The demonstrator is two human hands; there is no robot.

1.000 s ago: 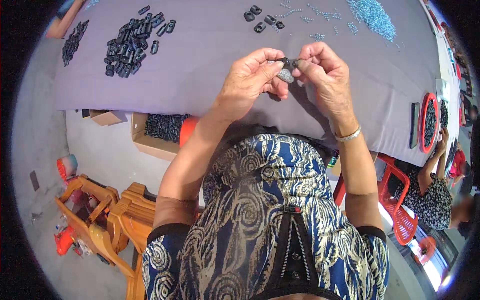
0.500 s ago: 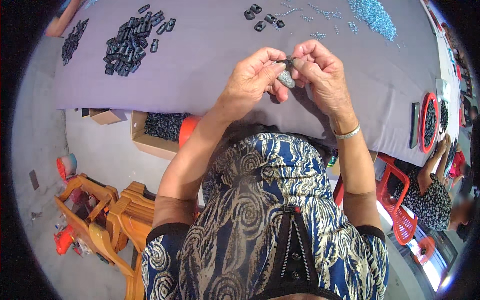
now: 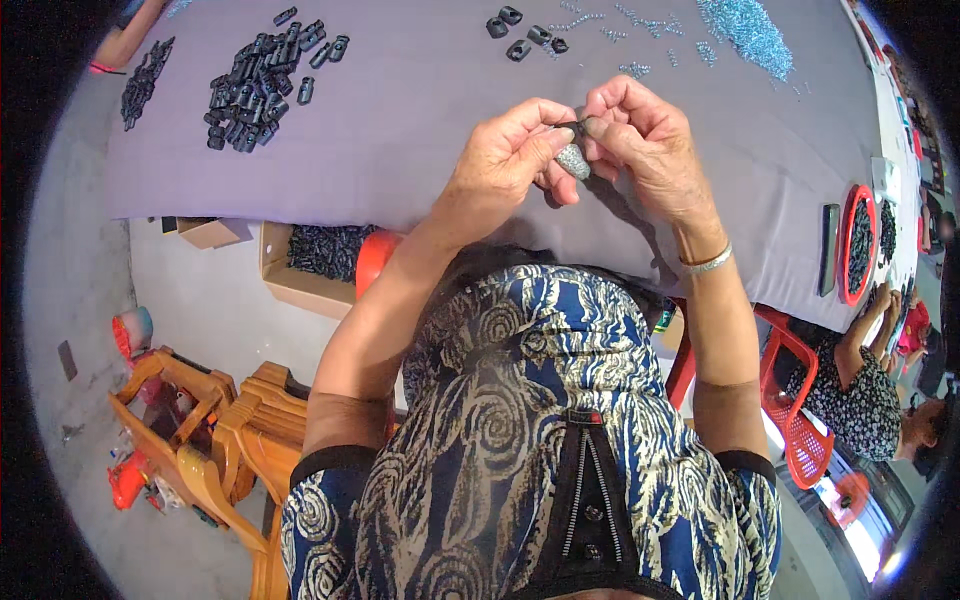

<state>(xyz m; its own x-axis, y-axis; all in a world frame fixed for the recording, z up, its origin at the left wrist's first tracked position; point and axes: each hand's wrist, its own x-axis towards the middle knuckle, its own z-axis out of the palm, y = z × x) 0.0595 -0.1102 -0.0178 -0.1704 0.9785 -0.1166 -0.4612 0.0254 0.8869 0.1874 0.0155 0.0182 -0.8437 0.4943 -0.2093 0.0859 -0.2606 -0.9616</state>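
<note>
My left hand (image 3: 515, 155) and my right hand (image 3: 645, 140) meet above the grey-covered table. Between both thumbs and fingertips is a small black plastic piece (image 3: 573, 128), mostly hidden by the fingers. A silvery, speckled oval thing (image 3: 573, 162) shows just below it, against the left fingers; whether it is a finger covering I cannot tell. Beyond my hands lie several loose black cord locks (image 3: 518, 50). Small coiled metal springs (image 3: 635, 69) are scattered nearby, with a bigger pile of springs (image 3: 750, 40) at the far right.
A heap of black cord locks (image 3: 255, 90) and a pile of thin black parts (image 3: 147, 85) lie on the left. The red basket (image 3: 846, 245) at right holds black pieces. A cardboard box (image 3: 300, 290) of black parts stands below the table edge. Another person's arm (image 3: 125, 40) reaches in far left.
My right hand has tilted slightly, its wrist shifting right and down. Both hands keep pinching the black piece. The other person's arm at far left has come further into view.
</note>
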